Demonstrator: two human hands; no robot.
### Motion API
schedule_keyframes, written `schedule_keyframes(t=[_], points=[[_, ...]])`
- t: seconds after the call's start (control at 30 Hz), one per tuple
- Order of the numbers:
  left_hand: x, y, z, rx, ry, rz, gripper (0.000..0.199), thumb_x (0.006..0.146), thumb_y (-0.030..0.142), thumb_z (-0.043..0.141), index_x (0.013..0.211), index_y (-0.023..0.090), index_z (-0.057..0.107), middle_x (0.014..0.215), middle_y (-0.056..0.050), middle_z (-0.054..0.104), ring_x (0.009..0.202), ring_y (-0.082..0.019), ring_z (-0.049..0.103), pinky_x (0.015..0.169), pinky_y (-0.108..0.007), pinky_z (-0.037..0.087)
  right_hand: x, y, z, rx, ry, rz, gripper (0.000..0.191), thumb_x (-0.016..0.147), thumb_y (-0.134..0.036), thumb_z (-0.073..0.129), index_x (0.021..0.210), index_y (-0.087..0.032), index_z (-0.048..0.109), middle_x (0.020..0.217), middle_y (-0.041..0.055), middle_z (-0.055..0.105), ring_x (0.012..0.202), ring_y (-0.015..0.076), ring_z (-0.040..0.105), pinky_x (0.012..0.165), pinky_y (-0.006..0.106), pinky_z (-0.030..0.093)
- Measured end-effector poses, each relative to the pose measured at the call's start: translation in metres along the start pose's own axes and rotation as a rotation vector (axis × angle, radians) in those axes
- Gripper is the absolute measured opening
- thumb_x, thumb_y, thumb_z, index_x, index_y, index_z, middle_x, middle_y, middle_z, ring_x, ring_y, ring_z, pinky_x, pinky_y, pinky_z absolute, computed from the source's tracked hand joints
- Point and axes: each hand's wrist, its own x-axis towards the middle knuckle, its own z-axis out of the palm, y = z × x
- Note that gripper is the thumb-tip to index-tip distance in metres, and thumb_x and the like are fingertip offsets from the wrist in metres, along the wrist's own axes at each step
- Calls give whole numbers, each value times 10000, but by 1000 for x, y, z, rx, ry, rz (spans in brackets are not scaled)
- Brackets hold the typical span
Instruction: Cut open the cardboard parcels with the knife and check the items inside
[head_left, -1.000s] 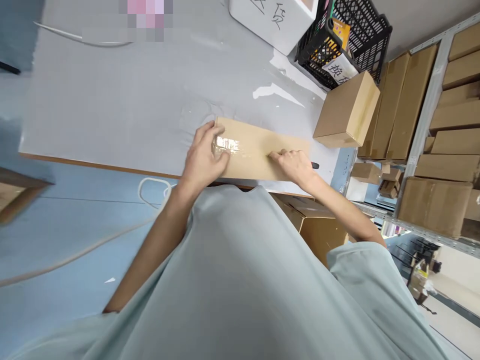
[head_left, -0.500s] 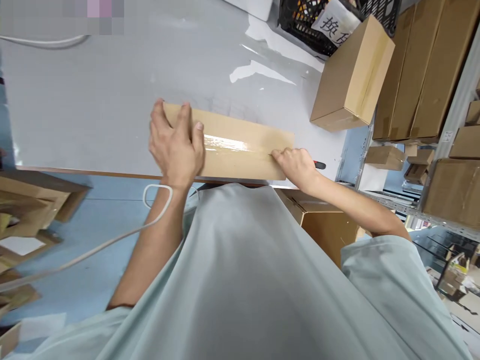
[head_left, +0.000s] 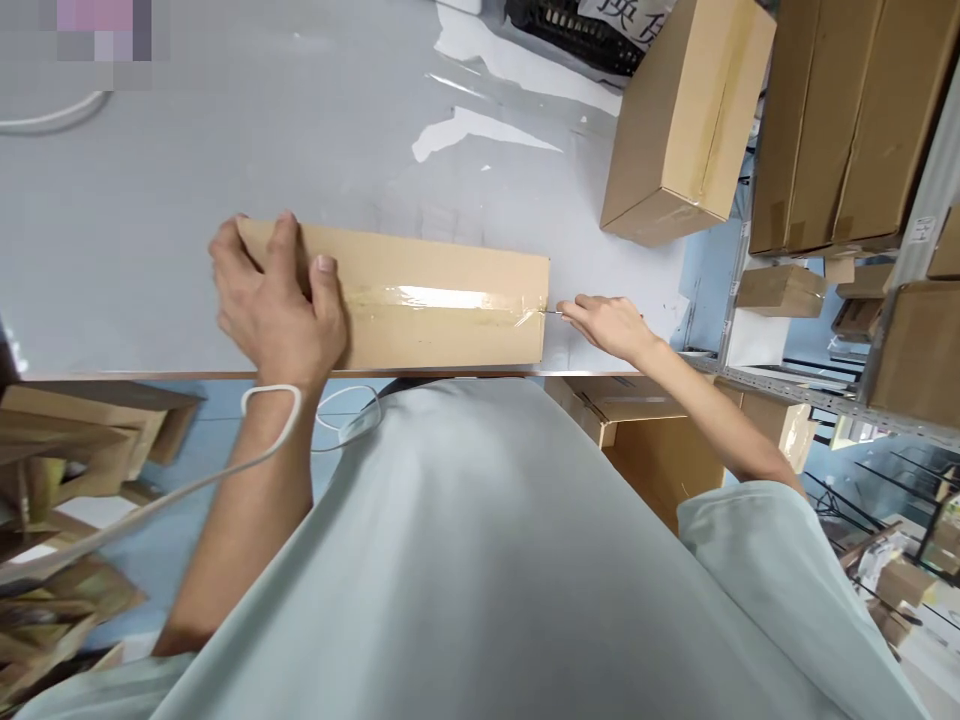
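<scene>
A long cardboard box (head_left: pixel 442 340) lies along the front edge of the table, with shiny clear tape (head_left: pixel 442 297) down the middle of its top. My left hand (head_left: pixel 281 300) grips the box's left end from above, thumb and fingers apart and fingertips at its far edge. Just off the right end, my right hand (head_left: pixel 607 325) is closed round a slim cutter, probably a utility knife (head_left: pixel 553 312). Only its thin metal tip shows, close to the taped end; the handle is hidden in my fingers.
A taller taped carton (head_left: pixel 675 130) stands at the table's right, beside a black plastic crate (head_left: pixel 577 40). Large boxes (head_left: pixel 847 130) fill the shelf beyond. A white cable (head_left: pixel 172 495) passes over my left wrist. An open carton (head_left: pixel 660 460) sits below the table edge.
My right hand has drawn the cutter rightward along the tape and past the box's right end. The box and my left hand sit further left in view; the camera has also shifted.
</scene>
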Motion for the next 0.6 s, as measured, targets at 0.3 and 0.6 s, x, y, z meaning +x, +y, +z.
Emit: schedule_keyframes(t=[0.3,0.6], points=[[19,-42,-14,-57,50,57,755,1116,674,494,1679,180,582,1706,-136,545,1620,-351,488,1388,-569,380,83,-50,146,1103,394,591,457,1233,-347,140,1441,-184,513,1238,86,800,711,98,709,759,218,555],[36,-89,-25,-111,122,-65,964,1049,900,410,1569,116,623,1548,-109,654,1462,-310,576,1313,-564,404,69,-94,107,1166,502,552,519,1216,-489,171,1375,-206,575,1024,51,736,649,156,667,644,254,556]])
